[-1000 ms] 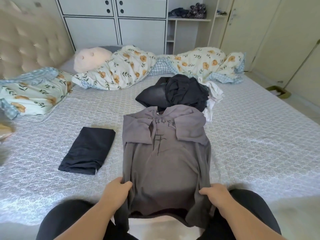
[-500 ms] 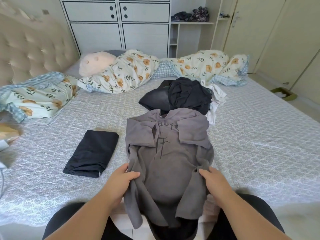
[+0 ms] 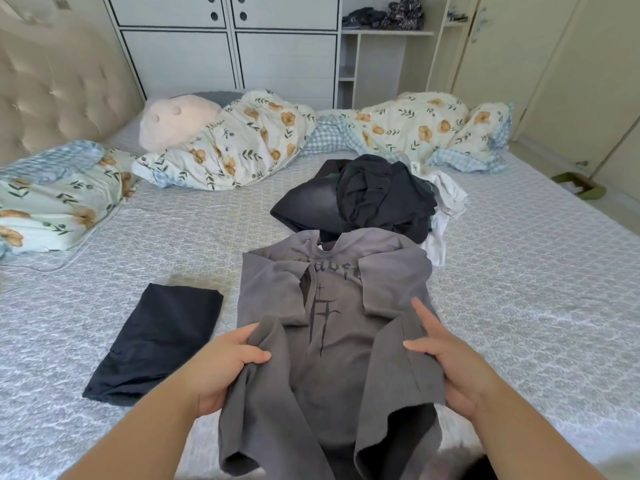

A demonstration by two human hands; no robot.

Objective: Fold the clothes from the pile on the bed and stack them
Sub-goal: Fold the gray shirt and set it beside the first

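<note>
Left of the grey printed cotton T-shirt (image 3: 332,327), a folded dark navy garment (image 3: 156,341) lies flat on the pale patterned quilted bedspread (image 3: 519,306), apparently the start of the stack. The T-shirt, the piece in hand, lies face up at the near middle of the bed, its sleeves turned in over the chest. The person's left hand (image 3: 225,368) clutches the shirt's left lower edge, fingers curled round a bunch of the cloth. The right hand (image 3: 446,358) holds the right lower edge, thumb over the cloth and forefinger extended; how firmly the other fingers close cannot be told. The step appears to be the lengthwise fold, hem to collar. The next move would call for both hands to carry the hem evenly forward so that the edges meet square. Just beyond the shirt's collar sits the unfolded pile of black and white clothes (image 3: 374,199). Farther beyond lie floral bedding (image 3: 242,140), a pink plush cushion (image 3: 176,123) and white panelled cupboards (image 3: 228,46).
</note>
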